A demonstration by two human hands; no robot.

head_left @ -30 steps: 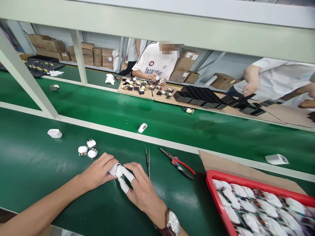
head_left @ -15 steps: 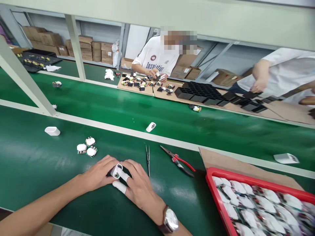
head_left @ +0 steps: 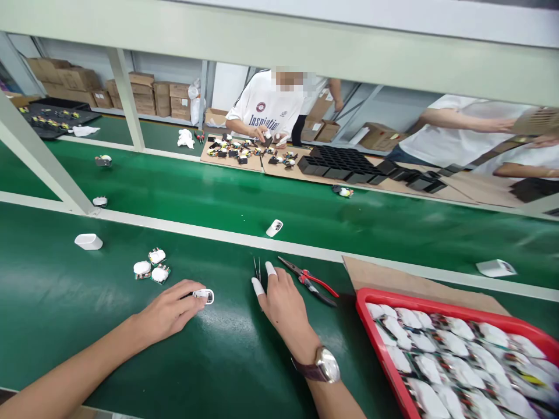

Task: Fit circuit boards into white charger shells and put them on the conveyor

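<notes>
My left hand (head_left: 168, 311) is closed around a small white oval plastic housing (head_left: 209, 297), its open end facing right with a dark part visible inside. My right hand (head_left: 283, 297), white covers on its thumb and index finger, hovers over a pair of tweezers (head_left: 257, 266). Thumb and index finger are apart, with the tweezers' tips showing beside them; the lower part of the tweezers is hidden. Just right of that hand lie long-nose pliers (head_left: 312, 279) with red and black handles. Several small circuit boards with white pads (head_left: 151, 266) lie beyond my left hand.
A red tray (head_left: 371, 326) full of white-padded assemblies stands at right, beside cardboard (head_left: 379, 279). White housings (head_left: 88, 242) lie on the bench and on the green belt (head_left: 196, 192). A slanted metal post (head_left: 48, 134) rises at left. Co-workers handle parts across the belt.
My right hand has left the white housing and moved right to the tweezers. The left hand keeps the housing, now tipped more sideways. The camera view has shifted slightly.
</notes>
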